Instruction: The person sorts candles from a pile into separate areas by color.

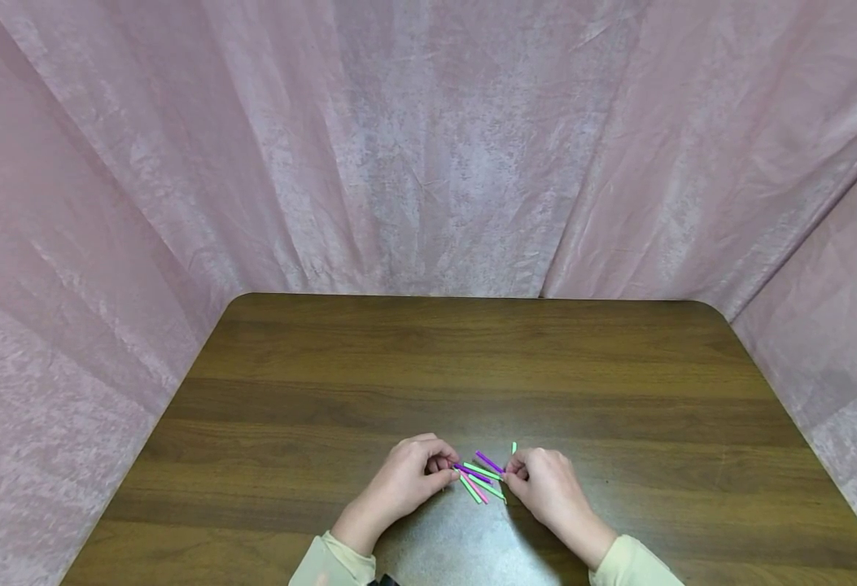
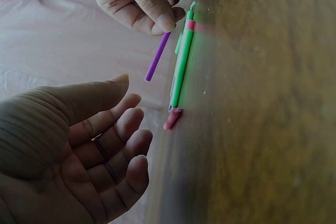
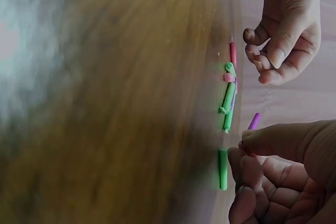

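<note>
The right hand point(image 1: 551, 488) pinches a purple stick point(image 1: 488, 461) near one end, probably to keep its free length clear of the loose pile of sticks point(image 1: 488, 487) on the table point(image 1: 472, 366) between the hands. The left hand point(image 1: 406, 480), thumb parted from relaxed fingers, holds nothing beside that pile, seemingly leaving it undisturbed.

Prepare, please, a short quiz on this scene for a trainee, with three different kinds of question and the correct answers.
1. Which hand pinches a purple stick?
2. True or false: the left hand is holding nothing.
3. Choose one. The curtain behind the table is: (a) black (b) pink (c) green.

Key
1. The right hand.
2. True; the left wrist view shows its thumb and fingers apart, with nothing between them.
3. b
</note>
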`<action>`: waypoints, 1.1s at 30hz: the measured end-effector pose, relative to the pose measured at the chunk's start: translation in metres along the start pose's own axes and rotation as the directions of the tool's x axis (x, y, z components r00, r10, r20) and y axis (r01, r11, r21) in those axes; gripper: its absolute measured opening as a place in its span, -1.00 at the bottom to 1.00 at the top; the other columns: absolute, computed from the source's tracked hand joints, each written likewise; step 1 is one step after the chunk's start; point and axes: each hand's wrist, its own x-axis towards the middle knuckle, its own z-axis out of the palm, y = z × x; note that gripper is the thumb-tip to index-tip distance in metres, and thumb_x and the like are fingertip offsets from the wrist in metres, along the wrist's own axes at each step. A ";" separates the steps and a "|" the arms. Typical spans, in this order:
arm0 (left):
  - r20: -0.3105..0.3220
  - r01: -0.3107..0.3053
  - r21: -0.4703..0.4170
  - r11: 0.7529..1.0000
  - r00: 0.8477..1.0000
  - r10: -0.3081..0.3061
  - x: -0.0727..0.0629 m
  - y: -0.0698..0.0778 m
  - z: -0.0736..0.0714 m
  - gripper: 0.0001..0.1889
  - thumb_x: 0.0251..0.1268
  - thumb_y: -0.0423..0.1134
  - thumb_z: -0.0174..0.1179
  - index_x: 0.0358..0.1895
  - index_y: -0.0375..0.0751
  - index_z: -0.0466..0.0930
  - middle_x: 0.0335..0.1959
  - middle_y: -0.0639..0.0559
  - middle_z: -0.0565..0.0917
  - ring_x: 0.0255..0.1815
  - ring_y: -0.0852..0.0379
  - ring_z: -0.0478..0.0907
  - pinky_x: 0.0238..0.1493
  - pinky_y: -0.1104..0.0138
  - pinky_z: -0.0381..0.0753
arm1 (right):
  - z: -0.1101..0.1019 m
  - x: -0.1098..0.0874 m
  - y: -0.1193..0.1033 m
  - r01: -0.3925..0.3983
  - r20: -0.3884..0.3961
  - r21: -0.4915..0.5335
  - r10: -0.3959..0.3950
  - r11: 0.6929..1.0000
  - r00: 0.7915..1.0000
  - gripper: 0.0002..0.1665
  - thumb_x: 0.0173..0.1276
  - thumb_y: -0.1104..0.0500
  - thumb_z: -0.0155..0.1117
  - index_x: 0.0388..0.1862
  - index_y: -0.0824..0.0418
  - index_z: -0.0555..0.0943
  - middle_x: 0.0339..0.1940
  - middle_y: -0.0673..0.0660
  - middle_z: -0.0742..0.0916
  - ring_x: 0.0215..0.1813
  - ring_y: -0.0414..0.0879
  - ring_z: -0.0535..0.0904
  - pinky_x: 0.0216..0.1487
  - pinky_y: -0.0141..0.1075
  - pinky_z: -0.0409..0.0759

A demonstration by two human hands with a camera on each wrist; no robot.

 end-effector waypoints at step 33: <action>0.007 0.022 -0.026 0.999 1.000 -0.022 0.001 -0.001 -0.001 -0.92 0.13 -0.31 0.38 -0.33 -0.15 0.68 -0.50 0.28 0.50 -0.51 0.43 0.43 -0.40 0.49 0.47 | -0.003 0.012 0.010 -0.222 0.115 0.405 0.192 0.887 0.975 -0.91 0.09 0.40 0.41 -0.49 0.25 0.68 -0.66 0.03 0.68 -0.66 -0.15 0.57 -0.63 -0.38 0.49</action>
